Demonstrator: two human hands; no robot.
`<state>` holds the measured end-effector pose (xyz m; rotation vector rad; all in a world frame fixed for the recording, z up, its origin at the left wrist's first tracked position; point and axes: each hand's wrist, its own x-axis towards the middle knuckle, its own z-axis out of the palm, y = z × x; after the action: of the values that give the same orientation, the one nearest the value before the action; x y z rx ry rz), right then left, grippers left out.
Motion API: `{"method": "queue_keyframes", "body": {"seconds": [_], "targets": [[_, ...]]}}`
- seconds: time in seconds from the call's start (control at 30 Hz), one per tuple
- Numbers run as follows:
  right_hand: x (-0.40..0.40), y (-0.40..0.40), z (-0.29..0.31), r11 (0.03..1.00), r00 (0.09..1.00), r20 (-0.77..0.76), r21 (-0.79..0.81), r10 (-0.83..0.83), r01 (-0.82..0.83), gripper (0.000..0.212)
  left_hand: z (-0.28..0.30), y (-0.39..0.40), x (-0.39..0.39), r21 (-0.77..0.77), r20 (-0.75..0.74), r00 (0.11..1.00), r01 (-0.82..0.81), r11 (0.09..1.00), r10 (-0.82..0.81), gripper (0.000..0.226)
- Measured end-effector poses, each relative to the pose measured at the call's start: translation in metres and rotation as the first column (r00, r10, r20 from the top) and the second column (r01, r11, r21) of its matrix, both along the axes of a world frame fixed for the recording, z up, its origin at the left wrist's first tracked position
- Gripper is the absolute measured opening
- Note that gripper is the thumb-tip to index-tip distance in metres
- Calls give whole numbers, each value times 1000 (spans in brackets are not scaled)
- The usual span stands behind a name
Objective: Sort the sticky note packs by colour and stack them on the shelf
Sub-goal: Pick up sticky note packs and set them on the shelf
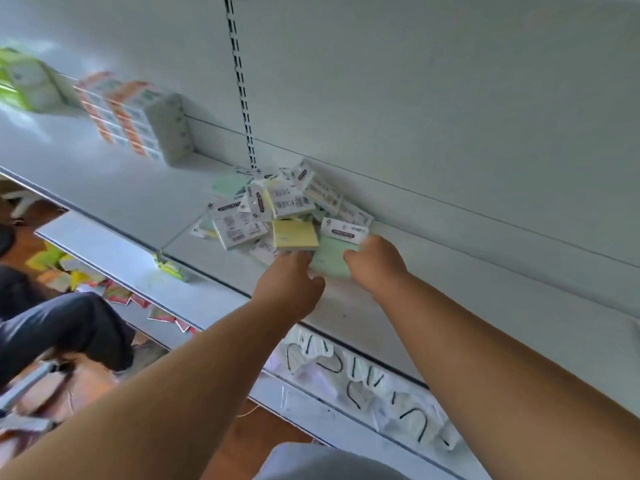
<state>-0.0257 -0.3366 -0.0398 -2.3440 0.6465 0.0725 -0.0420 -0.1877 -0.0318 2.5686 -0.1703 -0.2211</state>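
A loose pile of sticky note packs point(277, 202) lies on the white shelf point(121, 188) against the back panel. A yellow pack point(295, 234) sits at the pile's near edge. Just right of it lies a pale green pack point(329, 258) with a white header card. My right hand point(375, 263) grips the green pack at its right side, fingers curled over it. My left hand point(289, 280) reaches under the yellow pack's near edge with its fingers curled; what they hold is hidden.
Orange-banded packs point(135, 119) stand stacked at the shelf's left, green ones point(24, 81) further left. A slotted upright point(242, 91) runs up the back panel. Lower shelves hold colourful packets point(114, 289) and white packets point(363, 379). A person's dark trouser leg point(62, 327) is at left.
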Motion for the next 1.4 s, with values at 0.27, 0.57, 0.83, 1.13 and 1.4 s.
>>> {"method": "queue_keyframes", "body": {"seconds": [0.27, 0.57, 0.83, 1.13, 1.4], "targets": [[27, 7, -4, 796, 918, 23, 506, -396, 331, 17, -9, 11, 21, 63, -43, 980, 198, 978, -195, 45], [-46, -9, 20, 629, 835, 132, 721, -535, 289, 14, 1, 1, 11, -325, 68, 987, 159, 932, -144, 20], [-140, -65, 42, 705, 689, 271, 518, -672, 484, 17, 9, -72, -37, -411, 16, 916, 371, 832, -401, 16], [-258, -215, 14, 692, 632, 282, 280, -721, 665, 15, -6, -226, -136, -363, 18, 816, 544, 756, -578, 26], [-302, -357, 22, 785, 775, 177, -14, -607, 619, 21, -9, -371, -208, -272, -13, 853, 499, 823, -522, 31]]}}
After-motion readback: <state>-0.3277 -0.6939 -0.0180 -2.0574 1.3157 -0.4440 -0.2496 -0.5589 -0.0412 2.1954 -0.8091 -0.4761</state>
